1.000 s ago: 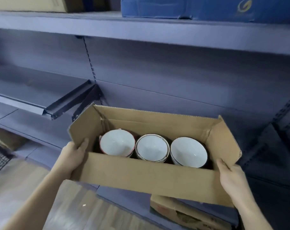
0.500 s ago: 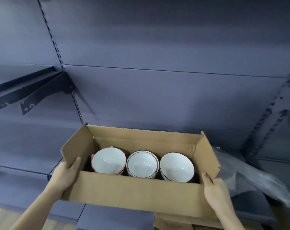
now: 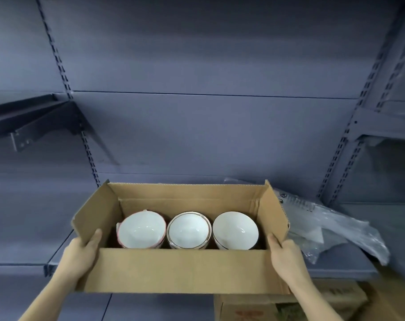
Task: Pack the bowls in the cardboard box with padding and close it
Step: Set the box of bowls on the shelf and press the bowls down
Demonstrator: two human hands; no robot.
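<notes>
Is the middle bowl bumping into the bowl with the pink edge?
Cannot tell. In the head view the middle bowl and the pink-rimmed bowl sit rim to rim, with no plain gap or contact where they meet.

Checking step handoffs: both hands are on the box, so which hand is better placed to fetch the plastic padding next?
Right. The right hand grips the cardboard box at the end beside the clear plastic padding on the shelf; the left hand holds the far end.
</notes>
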